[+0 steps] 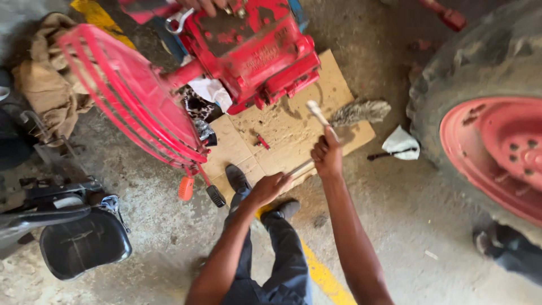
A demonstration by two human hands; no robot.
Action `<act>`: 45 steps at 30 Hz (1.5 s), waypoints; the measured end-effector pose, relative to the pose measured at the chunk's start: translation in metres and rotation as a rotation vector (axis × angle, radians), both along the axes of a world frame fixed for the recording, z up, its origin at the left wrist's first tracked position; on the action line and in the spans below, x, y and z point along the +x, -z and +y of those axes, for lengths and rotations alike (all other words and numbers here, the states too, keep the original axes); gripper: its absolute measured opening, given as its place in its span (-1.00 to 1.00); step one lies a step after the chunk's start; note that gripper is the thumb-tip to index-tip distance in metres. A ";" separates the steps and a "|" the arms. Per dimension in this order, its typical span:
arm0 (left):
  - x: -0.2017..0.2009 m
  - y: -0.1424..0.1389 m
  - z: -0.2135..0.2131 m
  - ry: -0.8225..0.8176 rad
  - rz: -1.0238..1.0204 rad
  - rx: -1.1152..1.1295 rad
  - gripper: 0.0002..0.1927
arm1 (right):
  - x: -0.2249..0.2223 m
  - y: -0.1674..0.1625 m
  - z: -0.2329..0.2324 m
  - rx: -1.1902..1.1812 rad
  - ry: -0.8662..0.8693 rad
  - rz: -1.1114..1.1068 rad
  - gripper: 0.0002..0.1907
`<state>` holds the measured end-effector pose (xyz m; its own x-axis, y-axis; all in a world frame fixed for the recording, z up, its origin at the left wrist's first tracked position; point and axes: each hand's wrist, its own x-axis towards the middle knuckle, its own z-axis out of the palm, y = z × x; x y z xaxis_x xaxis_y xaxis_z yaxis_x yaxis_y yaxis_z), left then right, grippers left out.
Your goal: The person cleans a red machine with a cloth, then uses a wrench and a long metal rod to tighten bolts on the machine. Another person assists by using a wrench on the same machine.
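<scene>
Both hands grip one long pale bar, held slanting over the cardboard on the concrete floor. The left hand is wrapped round the bar's lower end, fingers closed on it; the right hand is clenched higher up, fingers pressed round the shaft. The bar's upper tip points toward the red machine, but stops short of it, just above the cardboard.

The red machine stands at the far edge of the cardboard, with a red guard of curved bars to its left. A second person's hand rests on top of the machine, beside a spanner. On the cardboard lie a small red part and, at its right end, a bushy brush. Right of the cardboard lie a white rag and a big tyre on a red rim.

As a judgement: the machine looks partly stripped, with loose parts and tools lying about, so work is well under way; the bar is not yet set against anything, so whatever prying or driving it serves remains to be done.
</scene>
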<state>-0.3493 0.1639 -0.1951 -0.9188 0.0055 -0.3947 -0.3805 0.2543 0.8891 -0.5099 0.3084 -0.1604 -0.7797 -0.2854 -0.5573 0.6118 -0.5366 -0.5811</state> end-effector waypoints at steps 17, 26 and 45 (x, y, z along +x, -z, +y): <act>0.074 0.037 -0.087 -0.152 0.239 -0.552 -0.82 | 0.008 0.073 -0.077 -0.073 -0.035 -0.145 -0.56; 0.046 0.079 -0.141 0.056 0.051 -0.515 -0.70 | 0.016 0.097 -0.092 0.016 0.033 -0.002 -0.57; 0.044 0.112 -0.142 -0.027 0.145 -0.781 -0.71 | 0.006 0.098 -0.096 0.179 0.090 0.112 -0.80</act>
<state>-0.3056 0.0223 -0.3069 -0.9573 -0.2462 -0.1516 -0.2892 0.8174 0.4982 -0.5038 0.2129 -0.2584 -0.8575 -0.1161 -0.5012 0.4922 -0.4686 -0.7336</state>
